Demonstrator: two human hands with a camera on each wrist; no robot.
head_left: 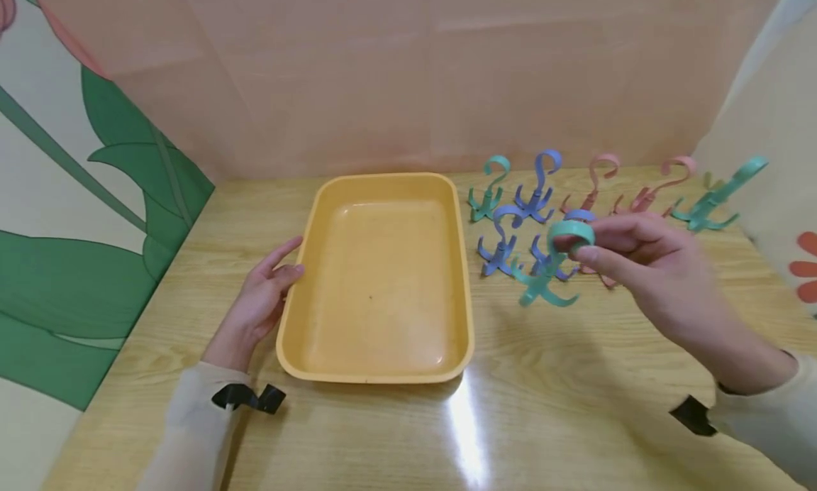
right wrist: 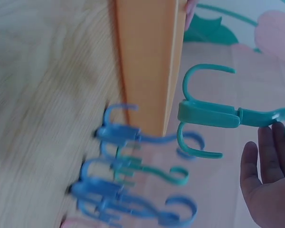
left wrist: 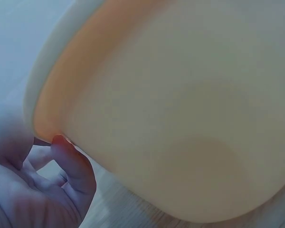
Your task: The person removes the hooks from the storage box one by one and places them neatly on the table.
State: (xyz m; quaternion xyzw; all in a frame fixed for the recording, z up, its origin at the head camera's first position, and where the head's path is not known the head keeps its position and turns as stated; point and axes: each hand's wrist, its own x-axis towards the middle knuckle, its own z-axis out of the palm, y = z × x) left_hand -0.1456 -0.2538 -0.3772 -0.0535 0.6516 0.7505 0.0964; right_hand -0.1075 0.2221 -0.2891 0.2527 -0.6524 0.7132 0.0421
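My right hand (head_left: pixel 667 285) pinches the curled top of a teal claw hook (head_left: pixel 540 289) between thumb and fingers, raised over the table. In the right wrist view, upturned prongs spread from the lower end of this teal hook (right wrist: pixel 209 115). On the left, my other hand (head_left: pixel 255 299) holds the side rim of a yellow-orange tray (head_left: pixel 376 378), thumb and fingertips against it. Nothing lies in the tray. The left wrist view shows a curled finger (left wrist: pixel 76 166) touching the tray's edge (left wrist: pixel 31 90).
Similar hooks stand at the right back of the wooden table (head_left: pixel 530 420): a green one (head_left: pixel 488 206), blue ones (head_left: pixel 535 201), pink ones (head_left: pixel 641 201) and a teal one (head_left: pixel 707 208). A pinkish covering (head_left: pixel 383 79) rises behind them. Leaf-patterned panel (head_left: pixel 128 193) borders the left side.
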